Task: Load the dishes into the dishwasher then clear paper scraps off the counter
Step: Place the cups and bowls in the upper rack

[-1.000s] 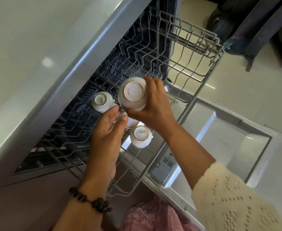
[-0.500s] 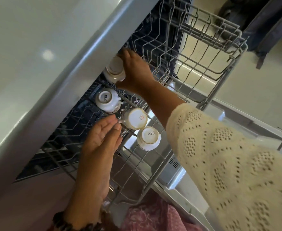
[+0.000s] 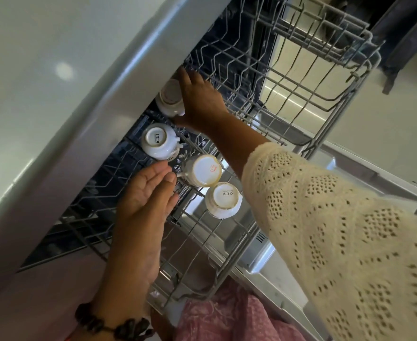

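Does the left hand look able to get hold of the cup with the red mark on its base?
Probably yes. The left hand lies open with its fingertips right beside that cup, and nothing stands between them. The right hand is busy farther back, on another cup.

Glossy ceramic cups (image 3: 158,141), coated wire rack (image 3: 298,77), prob. steel door (image 3: 298,274).

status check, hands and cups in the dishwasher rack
Right hand grips a cup at the rack's far end, under the counter edge. Left hand open, fingers straight beside three upturned cups. Nothing blocking.
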